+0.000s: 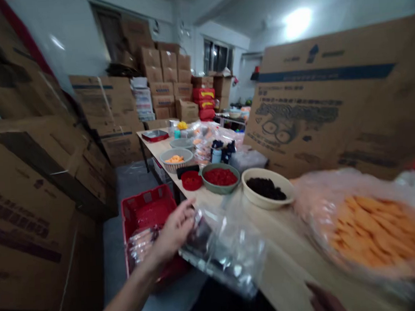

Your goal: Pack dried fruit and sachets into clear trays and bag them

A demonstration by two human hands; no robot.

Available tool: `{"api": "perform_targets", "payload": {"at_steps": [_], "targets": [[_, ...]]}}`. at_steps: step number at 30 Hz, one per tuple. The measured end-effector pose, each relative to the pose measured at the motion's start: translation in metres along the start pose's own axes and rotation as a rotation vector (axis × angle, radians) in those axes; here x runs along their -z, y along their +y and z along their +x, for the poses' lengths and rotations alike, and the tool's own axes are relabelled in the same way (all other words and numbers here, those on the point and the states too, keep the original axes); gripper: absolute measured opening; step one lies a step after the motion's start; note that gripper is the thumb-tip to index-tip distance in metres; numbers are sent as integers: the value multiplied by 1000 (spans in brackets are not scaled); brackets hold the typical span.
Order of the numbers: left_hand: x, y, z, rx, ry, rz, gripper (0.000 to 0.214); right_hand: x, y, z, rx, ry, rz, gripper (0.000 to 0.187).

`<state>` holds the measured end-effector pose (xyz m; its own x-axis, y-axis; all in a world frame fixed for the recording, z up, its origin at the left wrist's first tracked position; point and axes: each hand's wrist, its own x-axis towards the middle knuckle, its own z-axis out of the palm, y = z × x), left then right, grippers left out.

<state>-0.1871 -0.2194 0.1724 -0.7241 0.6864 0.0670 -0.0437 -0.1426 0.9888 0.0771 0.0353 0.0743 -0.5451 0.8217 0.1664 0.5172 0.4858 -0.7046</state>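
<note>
My left hand (179, 227) is closed on the end of a clear plastic bag (231, 248). The bag hangs over the near table edge, with something dark inside close to my fingers. At the bottom edge my right hand (326, 301) shows only in part, dark and blurred, low over the table; its fingers cannot be made out. Beyond the bag stand a cream bowl (248, 190) of black pieces, a green bowl (213, 187) of red pieces and a small red dish (191, 181). Orange pieces (379, 231) lie in a large plastic bag to the right.
Below left of the table sits a red crate (147, 197) with clear-wrapped packs (141, 245) inside. A large cardboard box (317, 105) rises at the table's right. Stacked cartons (24, 225) line the left side. A white basket (177, 164) stands farther along the table (269, 231).
</note>
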Motion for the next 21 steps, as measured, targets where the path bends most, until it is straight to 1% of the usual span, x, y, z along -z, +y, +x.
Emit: {"api": "perform_targets", "payload": {"at_steps": [1, 2, 4, 6, 8, 10, 12, 13, 14, 15, 17, 18, 19, 20, 21], "targets": [[-6, 4, 11, -2, 46, -111, 52, 6, -1, -16, -14, -9, 37, 47], [-15, 5, 21, 1, 83, -199, 56, 11, -5, -28, -21, -10, 88, 47], [-44, 0, 37, 25, 74, -300, 58, 20, -20, -41, -18, 20, 216, 47], [-78, -10, 47, 35, 49, -330, 56, 30, -35, -48, -38, 64, 345, 48], [-111, -25, 51, 14, 47, -349, 56, 41, -45, -56, -137, 60, 515, 51], [-138, -42, 48, -27, 73, -359, 57, 48, -49, -66, -291, -30, 743, 59], [-159, -60, 38, -85, 66, -290, 53, 49, -49, -75, -450, -95, 933, 68], [-167, -70, 30, -144, 40, -210, 50, 48, -48, -78, -508, -80, 997, 73], [-172, -79, 22, -245, -17, -103, 47, 47, -46, -80, -546, -37, 1048, 77], [-177, -88, 13, -398, -106, 20, 45, 45, -44, -80, -566, 21, 1102, 79], [-182, -105, -5, -778, -355, 280, 44, 41, -36, -78, -561, 98, 1229, 81], [-184, -112, -14, -935, -489, 405, 45, 38, -30, -75, -546, 117, 1274, 81], [-185, -118, -21, -1028, -625, 525, 46, 35, -22, -71, -539, 140, 1274, 82], [-186, -122, -28, -1053, -753, 635, 47, 31, -11, -66, -536, 165, 1223, 86], [-187, -126, -34, -1023, -867, 724, 49, 26, 0, -62, -538, 191, 1117, 90]]}}
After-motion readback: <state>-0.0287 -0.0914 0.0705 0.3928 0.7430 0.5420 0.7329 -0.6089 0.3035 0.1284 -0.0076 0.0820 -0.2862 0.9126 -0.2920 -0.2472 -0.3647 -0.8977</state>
